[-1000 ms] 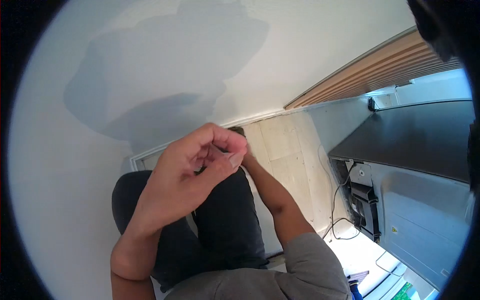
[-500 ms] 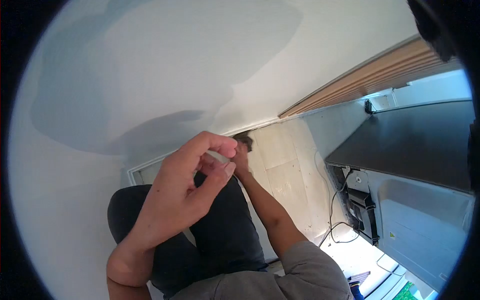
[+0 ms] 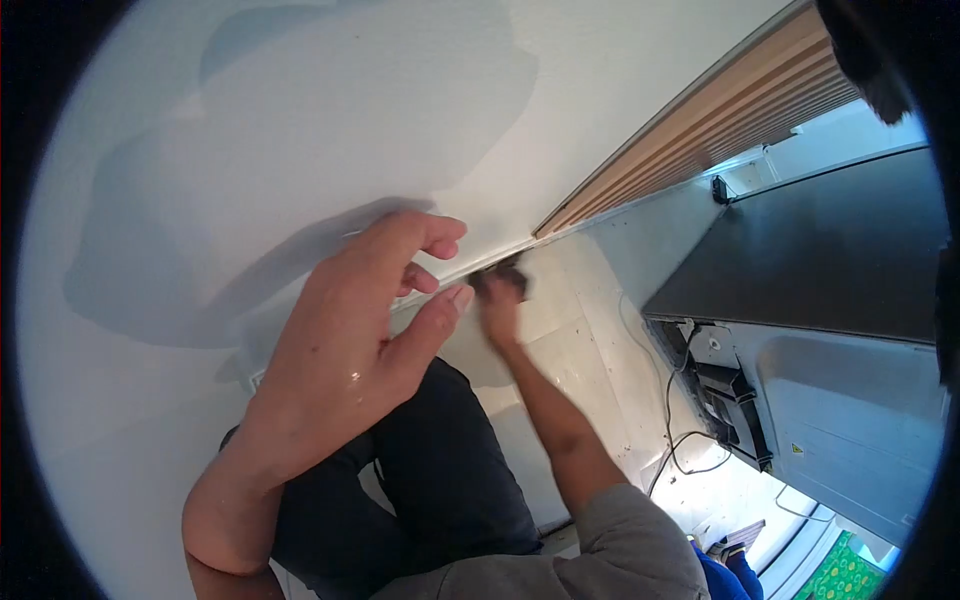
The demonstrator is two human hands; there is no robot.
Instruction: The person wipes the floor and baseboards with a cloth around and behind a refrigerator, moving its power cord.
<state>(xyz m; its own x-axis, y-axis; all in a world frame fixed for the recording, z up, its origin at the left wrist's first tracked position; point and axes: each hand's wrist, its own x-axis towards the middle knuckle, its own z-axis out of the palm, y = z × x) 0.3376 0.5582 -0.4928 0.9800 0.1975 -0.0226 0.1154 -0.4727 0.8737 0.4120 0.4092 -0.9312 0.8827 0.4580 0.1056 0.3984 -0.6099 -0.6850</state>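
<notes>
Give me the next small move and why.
Probably slide the dark item a little along the skirting toward the slatted panel: the right hand seems to hold it beside that skirting, which runs on that way.

Single head-worn view through a wide-angle lens, its round field darkening toward the corners, looking forward and steeply down over the wearer's grey shirt (image 3: 640, 545) and dark trousers (image 3: 450, 460) at the near edge. Of the hands, the left hand (image 3: 345, 335) lies close to the lens and looms large left of centre, while the right hand (image 3: 502, 300) appears smaller, farther off and lower. The frame is tilted: the pale wall (image 3: 350, 120) fills the far and left parts, the slatted panel (image 3: 700, 130) slants across the far right, and the floor (image 3: 600, 380) recedes between wall and appliance (image 3: 850, 400).
</notes>
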